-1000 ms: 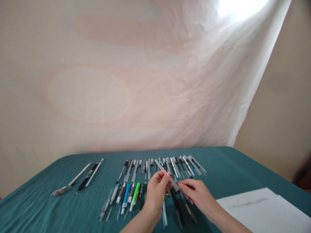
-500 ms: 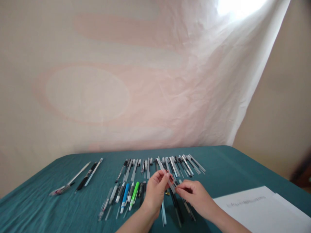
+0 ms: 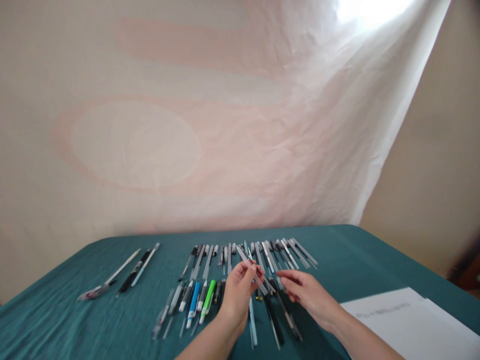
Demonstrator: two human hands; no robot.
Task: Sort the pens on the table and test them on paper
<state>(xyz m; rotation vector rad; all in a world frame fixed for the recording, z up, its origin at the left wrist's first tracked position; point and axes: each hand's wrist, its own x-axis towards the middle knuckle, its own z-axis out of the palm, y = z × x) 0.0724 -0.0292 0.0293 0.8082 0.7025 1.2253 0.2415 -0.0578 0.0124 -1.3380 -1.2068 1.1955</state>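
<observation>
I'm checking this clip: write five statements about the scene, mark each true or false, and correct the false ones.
1. The left hand holds a slender translucent plastic pen barrel. True.
2. The bright green plastic pen lies left of the blue-and-white plastic pen. False: it lies to the right.
3. Flat white paper lies to the right of the right hand. True.
4. The paper is wholly blank. False: it bears blurred dark marks.
5. The cloth table covering is dark teal. True.

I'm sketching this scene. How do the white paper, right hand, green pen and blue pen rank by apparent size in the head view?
1. White paper, even cropped
2. Right hand
3. Green pen and blue pen: too alike to rank
</observation>
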